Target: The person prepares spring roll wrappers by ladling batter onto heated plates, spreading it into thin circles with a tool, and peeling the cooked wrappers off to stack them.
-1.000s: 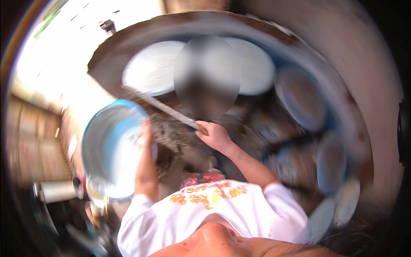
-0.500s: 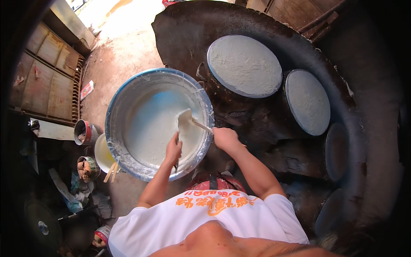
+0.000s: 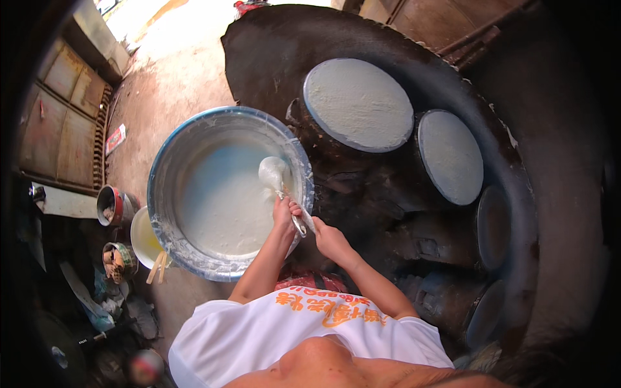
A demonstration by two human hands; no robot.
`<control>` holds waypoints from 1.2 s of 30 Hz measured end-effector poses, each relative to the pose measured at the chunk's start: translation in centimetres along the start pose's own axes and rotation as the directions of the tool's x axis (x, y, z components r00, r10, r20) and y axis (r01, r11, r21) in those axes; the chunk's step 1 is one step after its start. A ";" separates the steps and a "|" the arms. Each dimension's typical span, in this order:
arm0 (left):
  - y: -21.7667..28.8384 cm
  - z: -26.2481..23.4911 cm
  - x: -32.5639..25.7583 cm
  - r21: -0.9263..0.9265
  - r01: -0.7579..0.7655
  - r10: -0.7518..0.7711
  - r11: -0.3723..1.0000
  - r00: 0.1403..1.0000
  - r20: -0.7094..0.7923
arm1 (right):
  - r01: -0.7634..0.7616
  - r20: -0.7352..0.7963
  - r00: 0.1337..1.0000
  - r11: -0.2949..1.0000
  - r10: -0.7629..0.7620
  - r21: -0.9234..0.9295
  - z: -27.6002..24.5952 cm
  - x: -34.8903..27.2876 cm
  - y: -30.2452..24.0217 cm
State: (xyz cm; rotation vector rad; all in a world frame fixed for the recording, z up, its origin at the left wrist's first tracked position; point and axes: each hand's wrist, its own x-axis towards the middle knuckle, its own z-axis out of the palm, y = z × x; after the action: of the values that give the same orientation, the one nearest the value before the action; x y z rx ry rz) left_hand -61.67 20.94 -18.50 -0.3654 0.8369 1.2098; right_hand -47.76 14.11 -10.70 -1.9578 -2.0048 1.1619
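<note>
A wide basin (image 3: 155, 169) with a blue, batter-crusted rim stands before me, holding white batter (image 3: 220, 204). Over its right side, my left hand (image 3: 284, 212) is closed round the handle of a ladle (image 3: 272, 171), whose bowl is coated white. Just beyond the rim, my right hand (image 3: 332, 244) grips a pale stick-handled scraper (image 3: 306, 218). The scraper's shaft crosses close by the ladle handle; its head is mostly hidden behind the ladle and left hand, so I cannot tell whether the two tools touch.
On the right, a curved dark stand holds two round griddles, one large (image 3: 359, 105) and one behind (image 3: 451, 157), covered with white batter. Two dark griddles (image 3: 493, 227) follow nearer me. Left of the basin are a pale bowl (image 3: 143, 239), wooden sticks (image 3: 156, 268) and cans (image 3: 119, 262).
The ladle has come up into view in my left hand, which moved right and toward the scraper. My right hand has drawn nearer my body, and the scraper's broad head is now mostly hidden.
</note>
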 end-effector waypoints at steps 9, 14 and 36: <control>6.8 11.2 -17.6 -0.196 0.409 -0.145 0.891 0.668 0.730 | -0.157 0.228 0.956 0.337 -0.184 0.928 -10.3 -7.2 -6.3; 11.1 21.1 -24.8 0.047 0.194 -0.121 0.980 0.388 0.914 | 0.059 0.013 0.902 0.153 -0.431 0.986 -18.9 -8.6 -12.2; 17.5 21.1 -29.1 0.094 0.193 -0.156 0.977 0.336 0.929 | 0.267 -0.162 0.873 0.172 -0.461 0.948 -19.7 -8.1 -15.3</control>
State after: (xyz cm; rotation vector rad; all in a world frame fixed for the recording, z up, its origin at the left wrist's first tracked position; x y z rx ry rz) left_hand -73.23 21.29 19.73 0.2577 -0.2676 0.9870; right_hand -47.68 17.33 15.33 -0.6627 -1.0619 1.7808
